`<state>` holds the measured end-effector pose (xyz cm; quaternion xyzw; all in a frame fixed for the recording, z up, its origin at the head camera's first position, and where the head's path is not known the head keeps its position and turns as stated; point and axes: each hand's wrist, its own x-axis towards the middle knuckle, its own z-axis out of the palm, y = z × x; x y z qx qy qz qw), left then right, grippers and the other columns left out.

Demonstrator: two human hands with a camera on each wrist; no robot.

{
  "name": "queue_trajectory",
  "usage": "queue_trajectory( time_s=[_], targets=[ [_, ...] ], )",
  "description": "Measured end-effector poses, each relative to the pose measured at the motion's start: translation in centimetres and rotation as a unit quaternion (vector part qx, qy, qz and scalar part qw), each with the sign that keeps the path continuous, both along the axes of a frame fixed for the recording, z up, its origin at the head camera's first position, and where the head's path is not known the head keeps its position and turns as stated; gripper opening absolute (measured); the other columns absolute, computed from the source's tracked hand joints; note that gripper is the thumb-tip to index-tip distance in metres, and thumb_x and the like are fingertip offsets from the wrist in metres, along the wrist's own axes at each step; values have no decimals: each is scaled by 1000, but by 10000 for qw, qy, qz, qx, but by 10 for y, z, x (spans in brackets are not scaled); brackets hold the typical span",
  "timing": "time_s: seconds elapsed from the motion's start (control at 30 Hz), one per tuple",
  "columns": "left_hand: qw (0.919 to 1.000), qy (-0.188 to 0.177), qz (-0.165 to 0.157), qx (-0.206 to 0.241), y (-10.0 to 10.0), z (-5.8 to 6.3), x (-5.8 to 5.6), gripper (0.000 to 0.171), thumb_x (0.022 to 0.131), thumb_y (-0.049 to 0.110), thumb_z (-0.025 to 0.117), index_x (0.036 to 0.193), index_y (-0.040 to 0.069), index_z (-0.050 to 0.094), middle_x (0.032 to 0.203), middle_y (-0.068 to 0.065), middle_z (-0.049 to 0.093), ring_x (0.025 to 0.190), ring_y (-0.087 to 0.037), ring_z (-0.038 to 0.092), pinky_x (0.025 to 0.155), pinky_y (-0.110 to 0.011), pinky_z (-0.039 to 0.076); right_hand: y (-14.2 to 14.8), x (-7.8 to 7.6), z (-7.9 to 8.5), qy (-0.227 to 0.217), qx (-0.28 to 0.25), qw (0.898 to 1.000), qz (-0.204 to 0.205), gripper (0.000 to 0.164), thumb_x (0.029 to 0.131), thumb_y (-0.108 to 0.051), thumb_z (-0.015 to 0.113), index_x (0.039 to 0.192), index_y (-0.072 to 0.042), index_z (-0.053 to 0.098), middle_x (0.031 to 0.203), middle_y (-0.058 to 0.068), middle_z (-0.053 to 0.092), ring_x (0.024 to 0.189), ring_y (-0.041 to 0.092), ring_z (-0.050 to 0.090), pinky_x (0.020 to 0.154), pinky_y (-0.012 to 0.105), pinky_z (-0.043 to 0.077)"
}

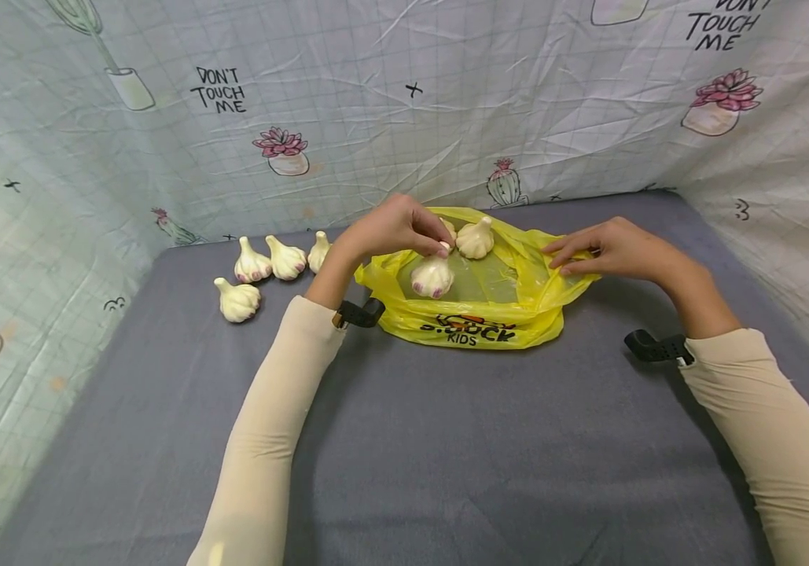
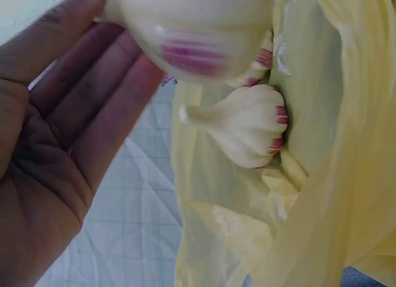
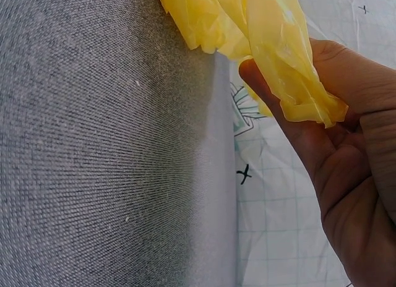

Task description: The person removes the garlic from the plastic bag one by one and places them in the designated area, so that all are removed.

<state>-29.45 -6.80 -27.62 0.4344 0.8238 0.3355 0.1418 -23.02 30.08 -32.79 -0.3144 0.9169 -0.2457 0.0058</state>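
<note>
Over a yellow plastic bag [image 1: 393, 318], my left hand [image 1: 404, 224] pinches a garlic bulb [image 1: 432, 277] by its stem. The bulb is cream with purple marks and hangs stem up in the bag's mouth; the left wrist view shows it close up. Inside the bag lies another garlic bulb [image 1: 476, 238], and one more beside it is partly hidden by my left fingers. My right hand [image 1: 612, 248] holds the bag's right edge, the yellow plastic [image 3: 288, 70] lying between thumb and fingers in the right wrist view.
Left of the bag, several garlic bulbs [image 1: 252, 260] stand or lean on the grey tabletop [image 1: 404, 456]. One bulb [image 1: 237, 300] lies nearer than the others. A printed cloth [image 1: 376, 102] hangs behind the table and along its sides.
</note>
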Motion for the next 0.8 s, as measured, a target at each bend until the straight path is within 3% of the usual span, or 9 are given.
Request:
queue_trajectory(
  time_s=[0.3,0.53,0.8],
  targets=[
    [9971,249,687,-197,-4,5,4,14,93,19,77,103,10,81,99,-1,77,81,-13,70,75,-29,58,1,0,-2,-17,-34,10000,-10,18,90,-15,79,105,-25,82,125,0,72,105,-4,61,66,19,46],
    [9949,561,842,-32,-13,6,6,16,92,18,78,102,6,81,95,-3,77,79,-14,70,74,-29,57,1,-1,-1,36,-60,10000,34,19,89,-15,80,104,-25,82,124,0,73,107,-6,60,66,19,45],
    [9920,649,1083,54,-36,4,8,13,92,16,78,100,7,81,93,-2,77,79,-14,71,74,-31,57,2,0,-2,-39,-20,10000,-31,18,90,-16,80,105,-26,82,125,0,72,106,-5,60,66,19,45]
  ],
)
